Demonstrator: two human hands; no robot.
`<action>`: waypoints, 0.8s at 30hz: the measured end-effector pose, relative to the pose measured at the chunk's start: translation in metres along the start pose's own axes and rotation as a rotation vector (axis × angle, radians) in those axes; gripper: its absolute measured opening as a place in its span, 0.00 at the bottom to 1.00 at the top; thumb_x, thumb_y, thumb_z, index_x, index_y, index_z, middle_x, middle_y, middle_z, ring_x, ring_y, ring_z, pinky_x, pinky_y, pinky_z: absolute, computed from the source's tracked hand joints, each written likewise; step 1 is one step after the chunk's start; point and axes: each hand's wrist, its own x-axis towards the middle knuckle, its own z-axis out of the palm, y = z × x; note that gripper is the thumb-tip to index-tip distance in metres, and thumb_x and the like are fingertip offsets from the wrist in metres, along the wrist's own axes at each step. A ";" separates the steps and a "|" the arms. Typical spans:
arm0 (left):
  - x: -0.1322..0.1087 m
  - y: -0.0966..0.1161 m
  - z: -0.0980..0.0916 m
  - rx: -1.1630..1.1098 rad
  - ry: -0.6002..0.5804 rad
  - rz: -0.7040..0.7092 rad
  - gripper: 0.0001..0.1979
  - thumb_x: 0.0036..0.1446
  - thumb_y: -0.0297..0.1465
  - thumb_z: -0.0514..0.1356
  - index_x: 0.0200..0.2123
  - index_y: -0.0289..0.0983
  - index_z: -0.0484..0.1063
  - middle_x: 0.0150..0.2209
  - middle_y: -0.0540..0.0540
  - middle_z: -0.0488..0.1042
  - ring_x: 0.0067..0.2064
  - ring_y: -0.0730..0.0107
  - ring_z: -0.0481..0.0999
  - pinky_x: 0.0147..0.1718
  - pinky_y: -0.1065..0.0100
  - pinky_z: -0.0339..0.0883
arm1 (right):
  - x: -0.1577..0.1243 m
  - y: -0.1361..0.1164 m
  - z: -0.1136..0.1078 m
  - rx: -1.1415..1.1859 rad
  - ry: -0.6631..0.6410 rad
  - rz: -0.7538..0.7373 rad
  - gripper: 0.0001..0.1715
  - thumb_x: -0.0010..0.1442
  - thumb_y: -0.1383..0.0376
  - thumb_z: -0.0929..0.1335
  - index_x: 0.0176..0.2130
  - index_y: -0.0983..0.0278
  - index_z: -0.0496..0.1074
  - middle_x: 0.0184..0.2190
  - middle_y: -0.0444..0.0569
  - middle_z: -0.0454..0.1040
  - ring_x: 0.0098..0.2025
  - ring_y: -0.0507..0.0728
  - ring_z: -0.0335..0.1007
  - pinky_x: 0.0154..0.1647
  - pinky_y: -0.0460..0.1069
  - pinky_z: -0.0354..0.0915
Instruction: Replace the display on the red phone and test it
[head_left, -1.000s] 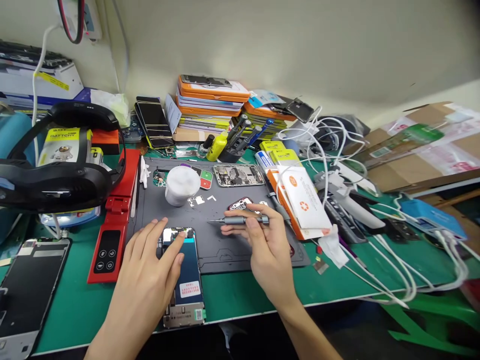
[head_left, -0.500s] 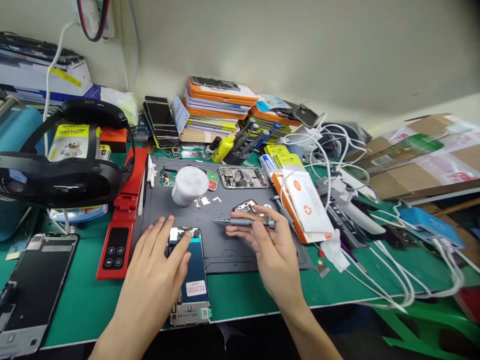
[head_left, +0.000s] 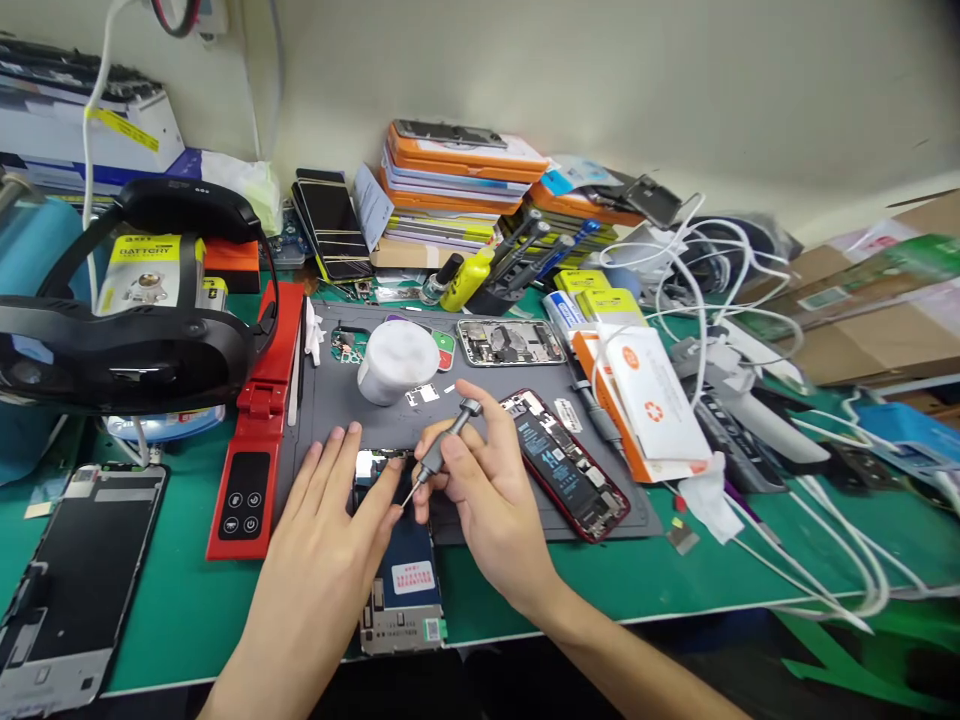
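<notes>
My left hand lies with its fingers stretched out, partly on the dark mat. Its index finger and thumb rest on the upper part of a phone screen assembly, seen from the back, with a metal plate at its lower end. A grey precision screwdriver is gripped in my right hand, its thin shaft pointing down and left near my left thumb. Whether the tip touches the assembly I cannot tell. Right of that hand, an opened red-framed phone shows its battery and inner parts.
A white tub and another opened phone sit farther back on the mat. A red tool with buttons, a black headset and another screen lie left. Boxes and white cables occupy the right.
My right hand has moved left with the screwdriver, from over the mat to the phone screen assembly, its tip now lower. The red-framed phone is now uncovered. The view has shifted slightly.
</notes>
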 end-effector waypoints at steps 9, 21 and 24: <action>-0.003 0.001 -0.002 -0.018 -0.106 -0.001 0.23 0.76 0.29 0.57 0.70 0.37 0.74 0.72 0.27 0.69 0.72 0.36 0.71 0.65 0.35 0.74 | 0.001 0.000 -0.005 -0.044 -0.020 0.031 0.26 0.77 0.57 0.70 0.68 0.49 0.60 0.40 0.40 0.77 0.26 0.48 0.73 0.28 0.46 0.77; 0.001 0.000 -0.006 -0.027 -0.130 0.042 0.22 0.75 0.27 0.57 0.68 0.33 0.74 0.71 0.24 0.71 0.72 0.34 0.71 0.64 0.36 0.75 | 0.004 -0.005 -0.004 -0.024 -0.013 0.067 0.25 0.78 0.59 0.69 0.68 0.49 0.58 0.42 0.43 0.79 0.33 0.52 0.79 0.31 0.48 0.80; 0.001 0.000 -0.006 -0.020 -0.133 0.040 0.21 0.76 0.27 0.57 0.68 0.33 0.74 0.70 0.23 0.71 0.72 0.35 0.71 0.64 0.37 0.75 | 0.004 -0.005 -0.004 -0.010 -0.022 0.076 0.25 0.78 0.59 0.68 0.68 0.49 0.58 0.41 0.42 0.78 0.31 0.52 0.78 0.30 0.48 0.79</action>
